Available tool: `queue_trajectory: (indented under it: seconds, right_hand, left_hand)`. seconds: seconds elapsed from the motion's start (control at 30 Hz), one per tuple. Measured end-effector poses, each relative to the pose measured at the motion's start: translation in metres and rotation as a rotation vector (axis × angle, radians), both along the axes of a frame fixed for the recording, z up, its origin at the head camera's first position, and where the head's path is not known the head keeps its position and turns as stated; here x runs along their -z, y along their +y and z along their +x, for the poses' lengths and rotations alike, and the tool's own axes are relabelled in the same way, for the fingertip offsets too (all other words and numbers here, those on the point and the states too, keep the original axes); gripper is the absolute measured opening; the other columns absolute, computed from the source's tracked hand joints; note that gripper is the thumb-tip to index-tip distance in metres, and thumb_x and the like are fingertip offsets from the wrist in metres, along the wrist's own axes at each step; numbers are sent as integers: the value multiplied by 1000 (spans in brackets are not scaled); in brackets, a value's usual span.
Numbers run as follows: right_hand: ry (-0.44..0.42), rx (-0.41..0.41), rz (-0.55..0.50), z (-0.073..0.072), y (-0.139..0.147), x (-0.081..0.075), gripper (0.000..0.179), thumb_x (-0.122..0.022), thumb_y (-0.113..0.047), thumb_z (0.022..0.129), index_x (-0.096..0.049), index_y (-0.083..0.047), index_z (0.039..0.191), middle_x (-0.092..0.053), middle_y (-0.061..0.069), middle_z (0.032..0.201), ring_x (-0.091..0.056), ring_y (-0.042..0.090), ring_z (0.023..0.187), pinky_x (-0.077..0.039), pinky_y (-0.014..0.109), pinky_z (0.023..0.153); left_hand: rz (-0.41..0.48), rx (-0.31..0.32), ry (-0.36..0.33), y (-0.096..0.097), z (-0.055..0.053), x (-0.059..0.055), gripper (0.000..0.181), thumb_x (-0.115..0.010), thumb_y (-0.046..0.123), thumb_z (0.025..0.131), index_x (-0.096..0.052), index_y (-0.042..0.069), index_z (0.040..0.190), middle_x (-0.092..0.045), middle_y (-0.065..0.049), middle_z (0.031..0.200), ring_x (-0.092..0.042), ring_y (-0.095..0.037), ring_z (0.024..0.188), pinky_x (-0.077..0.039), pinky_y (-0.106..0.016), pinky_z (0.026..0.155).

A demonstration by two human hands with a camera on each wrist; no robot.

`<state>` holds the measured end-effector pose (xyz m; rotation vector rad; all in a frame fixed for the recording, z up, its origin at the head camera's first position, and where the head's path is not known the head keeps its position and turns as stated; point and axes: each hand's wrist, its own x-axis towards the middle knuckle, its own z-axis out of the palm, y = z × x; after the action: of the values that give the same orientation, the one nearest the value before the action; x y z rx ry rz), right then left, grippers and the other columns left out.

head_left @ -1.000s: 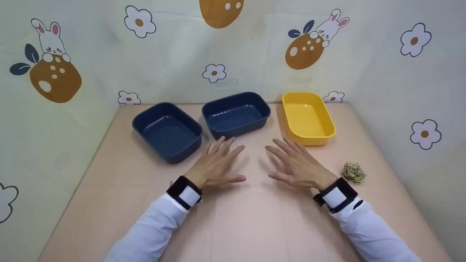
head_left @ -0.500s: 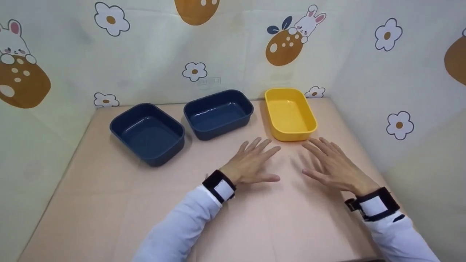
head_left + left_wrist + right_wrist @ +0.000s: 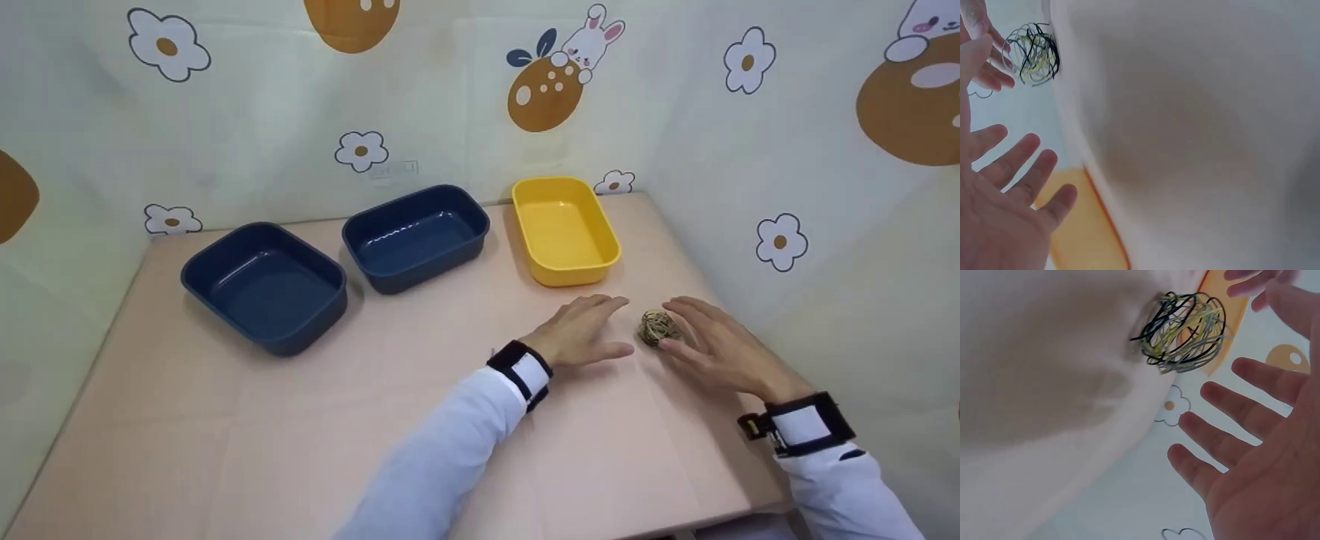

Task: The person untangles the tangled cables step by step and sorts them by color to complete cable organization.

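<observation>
Head view, 12 o'clock toward the rear wall covering (image 3: 465,97). Tangled ball of thin cords (image 3: 659,328), strands black, yellow and grey, sits on the tabletop (image 3: 300,442) between two bare hands.

Left hand (image 3: 576,334): just beside the ball, which lies at its 3 o'clock. Fingers extended, gaps between them in the left wrist view; thumb held apart. Pinching nothing.

Right hand (image 3: 731,352): ball at its 10 o'clock, very near the thumb and fingertips. Fingers spread, slightly bent, thumb apart; whether any tip touches the cords, cannot tell.

Yellow rectangular tub (image 3: 574,275) at the ball's 11 o'clock, well clear of it. First navy tub (image 3: 429,271) at the yellow tub's 9 o'clock; second navy tub (image 3: 266,300) at the first's 8 o'clock.

Black strap with white patch on each wrist; sleeves white.
</observation>
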<state>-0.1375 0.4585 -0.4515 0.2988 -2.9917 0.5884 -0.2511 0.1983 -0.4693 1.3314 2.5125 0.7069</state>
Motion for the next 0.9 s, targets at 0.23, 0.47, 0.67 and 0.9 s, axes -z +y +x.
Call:
queue_trajectory:
  seconds: [0.23, 0.47, 0.67, 0.9]
  right_hand:
    - [-42, 23, -103, -2, 5, 12, 56, -76, -27, 109, -61, 0, 155, -61, 31, 160, -61, 57, 144, -47, 79, 119]
    - [-69, 51, -182, -4, 4, 18, 48, -82, -11, 102, -68, 0, 146, -77, 25, 137, -79, 42, 117, -65, 64, 103]
    - [13, 29, -211, -7, 0, 19, 27, -87, -4, 96, -80, -10, 122, -82, 16, 126, -82, 37, 110, -67, 60, 99]
    - [161, -57, -229, -14, -14, 15, 24, -86, 9, 92, -84, -8, 110, -84, 11, 117, -82, 29, 104, -72, 41, 89]
  left_hand:
    - [166, -72, -86, 32, -1, 19, 64, -79, 35, 107, -59, 8, 161, -68, -11, 160, -67, -23, 146, -50, -30, 128]
    - [274, -143, -243, 46, 5, 26, 45, -82, 23, 105, -71, 9, 146, -81, -9, 138, -80, -14, 121, -59, -17, 103]
    - [376, -193, -373, 40, 5, 27, 26, -82, 11, 102, -81, 7, 128, -85, -8, 130, -84, -14, 112, -61, -14, 93]
    - [465, -162, -460, 15, 0, 21, 23, -82, 10, 102, -80, 3, 124, -83, -12, 131, -84, -24, 117, -64, -18, 95]
